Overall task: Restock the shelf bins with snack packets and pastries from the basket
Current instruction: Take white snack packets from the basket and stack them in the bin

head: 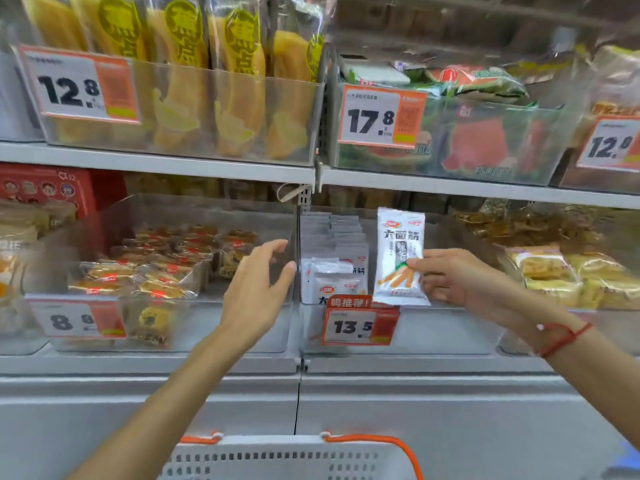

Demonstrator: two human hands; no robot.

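One packet (401, 256) pinched upright, right fingers (420, 263) apparently behind lower edge.

I see only the top rim of the basket (277, 459); the bottom edge cuts it off, so I cannot tell what lies inside. My right hand (460, 282) covers the lower right corner of the white snack packet (400, 256). The 13.5 price tag (360, 322) hides the fronts of the packets behind it. The small print on the price tags is too blurred to read.
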